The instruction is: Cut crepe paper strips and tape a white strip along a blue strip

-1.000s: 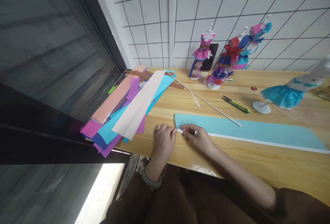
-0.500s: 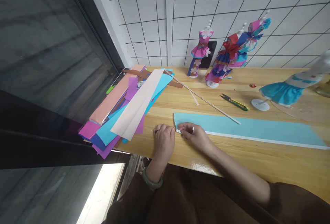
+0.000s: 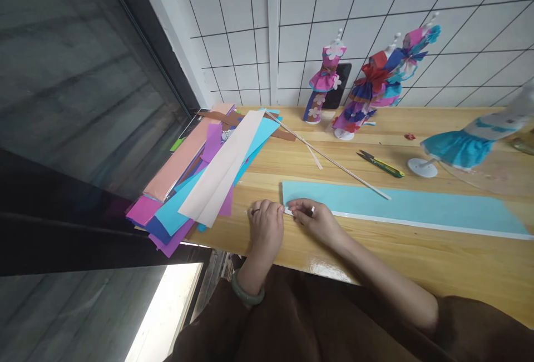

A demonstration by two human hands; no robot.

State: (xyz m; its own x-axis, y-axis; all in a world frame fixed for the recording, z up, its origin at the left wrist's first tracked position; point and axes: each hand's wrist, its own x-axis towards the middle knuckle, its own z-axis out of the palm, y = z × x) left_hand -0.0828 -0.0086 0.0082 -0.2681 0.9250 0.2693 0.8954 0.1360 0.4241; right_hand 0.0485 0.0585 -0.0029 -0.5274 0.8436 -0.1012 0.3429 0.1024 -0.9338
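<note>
A long light blue paper strip (image 3: 417, 209) lies across the table, with a narrow white tape band (image 3: 409, 226) along its near edge. At the strip's near left corner, my left hand (image 3: 267, 228) is closed, thumb and forefinger pinching the end of the white band. Just right of it, my right hand (image 3: 317, 223) is closed too, fingertips on the same band at the paper's edge. A small white bit shows between its fingers. What exactly each fingertip grips is partly hidden.
A pile of coloured paper sheets (image 3: 221, 167) lies left. A thin white strip (image 3: 346, 170) crosses onto the blue paper. Behind are yellow-green thread snips (image 3: 379, 164), dressed mannequins (image 3: 327, 81) and a phone (image 3: 340, 87). A mannequin in a blue skirt (image 3: 456, 148) leans right.
Both hands stay at the paper's near left corner, with hardly any movement. The whole view has shifted very slightly.
</note>
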